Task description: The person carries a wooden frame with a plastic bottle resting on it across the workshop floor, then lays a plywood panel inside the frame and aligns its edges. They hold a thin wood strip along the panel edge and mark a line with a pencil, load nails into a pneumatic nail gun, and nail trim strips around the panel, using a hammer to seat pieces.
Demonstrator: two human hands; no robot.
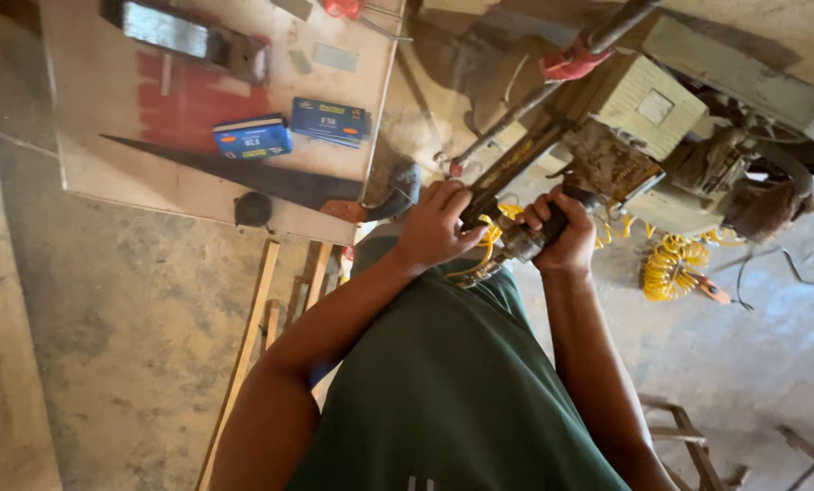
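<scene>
Head view. Left hand [436,225] is closed around the front body of a pneumatic nail gun [507,205], fingers curled over its dark magazine. Right hand [566,238] grips the tool's handle in a full fist. The nail gun is held in front of the person's chest, between both hands, above the green shirt [443,382]. A coiled yellow air hose [670,264] lies on the concrete floor [125,300] just beyond the right hand. A worn machine [661,136] stands behind the tool. On the workbench [89,136] to the left lie a handsaw [243,173] and two blue boxes [289,129]. Wooden strips [252,318] lean below the bench.
</scene>
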